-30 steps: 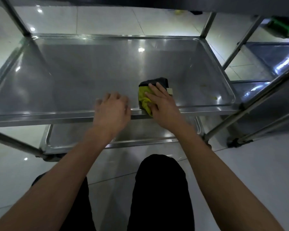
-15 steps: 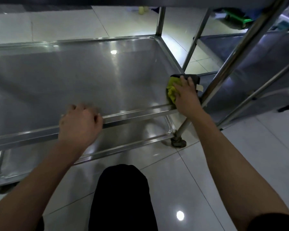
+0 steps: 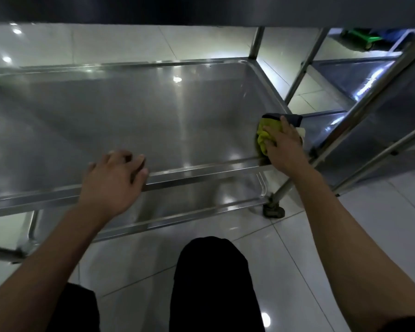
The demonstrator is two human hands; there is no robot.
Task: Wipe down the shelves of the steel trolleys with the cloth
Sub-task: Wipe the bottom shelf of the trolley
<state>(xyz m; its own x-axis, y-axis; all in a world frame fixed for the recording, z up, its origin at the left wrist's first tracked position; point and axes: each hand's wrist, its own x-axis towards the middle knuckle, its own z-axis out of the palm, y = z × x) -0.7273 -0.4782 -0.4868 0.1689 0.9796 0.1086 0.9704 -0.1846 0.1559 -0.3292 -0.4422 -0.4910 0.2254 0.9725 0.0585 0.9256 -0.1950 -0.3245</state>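
Note:
The steel trolley's middle shelf (image 3: 134, 121) fills the view, shiny and bare. A yellow and dark cloth (image 3: 270, 129) lies in its near right corner, against the rim. My right hand (image 3: 284, 144) presses flat on the cloth with straight fingers. My left hand (image 3: 113, 183) rests over the shelf's front rim, fingers loosely bent over the edge. The lower shelf (image 3: 201, 202) shows beneath the front rim.
A second steel trolley (image 3: 359, 75) stands close on the right, its slanted posts crossing near my right hand. A caster (image 3: 273, 210) sits on the glossy tiled floor. A green object (image 3: 359, 40) lies far right. My dark-trousered knees are below.
My right hand has slid the cloth from the shelf's front middle to the near right corner. My left hand stayed on the front rim.

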